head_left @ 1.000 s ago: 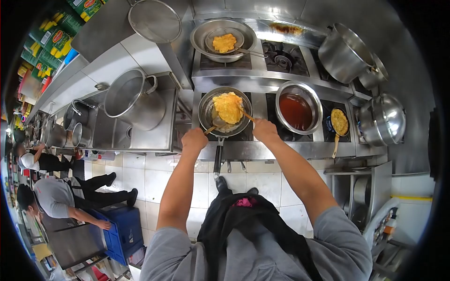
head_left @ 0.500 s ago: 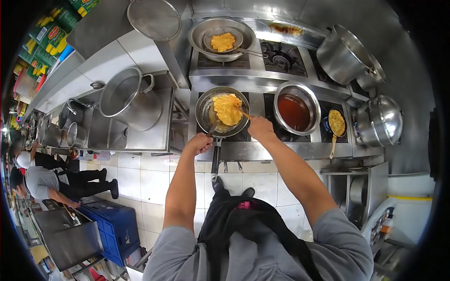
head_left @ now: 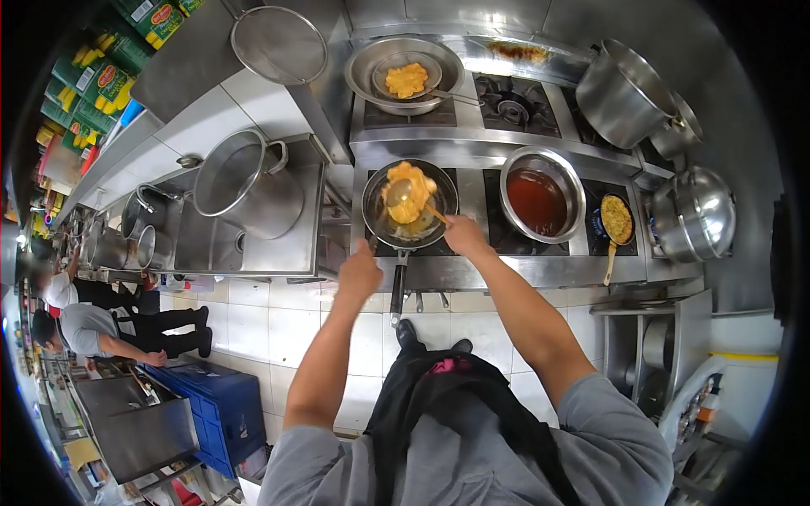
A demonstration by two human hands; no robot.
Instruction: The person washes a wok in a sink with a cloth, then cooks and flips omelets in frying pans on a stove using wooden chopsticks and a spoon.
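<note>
A frying pan (head_left: 369, 221) sits on the front burner with its black handle pointing toward me. In it lies a yellow-orange fried piece (head_left: 408, 189), with a ladle's round bowl (head_left: 397, 193) on top of it. My left hand (head_left: 360, 268) is closed around the ladle's handle at the pan's near left edge. My right hand (head_left: 463, 235) grips a wooden utensil (head_left: 436, 213) that reaches over the pan's right rim to the piece. Behind the pan, another fried piece (head_left: 407, 80) rests in a strainer over a wide metal bowl (head_left: 359, 71).
Right of the pan stands a metal bowl (head_left: 576, 192) of red-brown liquid, then a small pan (head_left: 617, 219) of yellow food. Large pots (head_left: 620, 93) stand at the back right. A tall pot (head_left: 270, 198) is by the sink. Two people are at far left.
The ladle has moved up onto the fried piece, and my left hand has shifted slightly. The piece looks more bunched and sits more upright in the pan. The whole view has shifted slightly right.
</note>
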